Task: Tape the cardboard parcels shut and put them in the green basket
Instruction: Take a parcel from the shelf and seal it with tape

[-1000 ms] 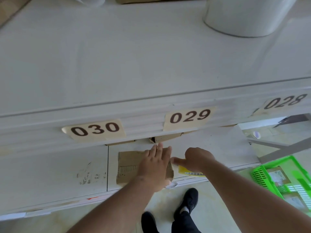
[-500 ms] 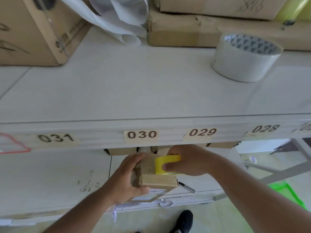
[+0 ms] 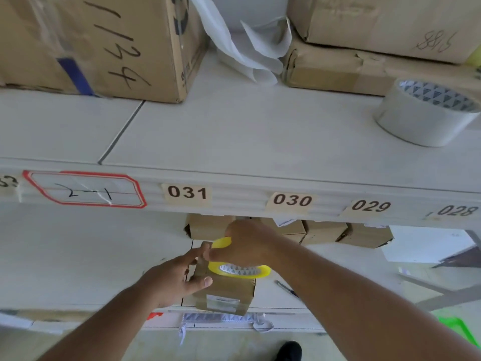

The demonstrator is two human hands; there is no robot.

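Observation:
A small cardboard parcel (image 3: 226, 293) with a white label on its near side sits on the lower white shelf (image 3: 78, 269). My left hand (image 3: 174, 277) grips its left side, thumb on top. Over the parcel's top, my right hand (image 3: 247, 246) holds a yellow roll of tape (image 3: 239, 269). Only a corner of the green basket (image 3: 460, 332) shows at the lower right, on the floor.
Several more small parcels (image 3: 322, 231) stand at the back of the lower shelf. The upper shelf carries a big clear tape roll (image 3: 421, 115), large cardboard boxes (image 3: 99, 43) and white paper. A pen-like tool (image 3: 286, 287) lies right of the parcel.
The view has swung up and left. The parcel, flat under my left hand a second ago, now stands gripped at its side. My right hand brought the yellow tape over its top.

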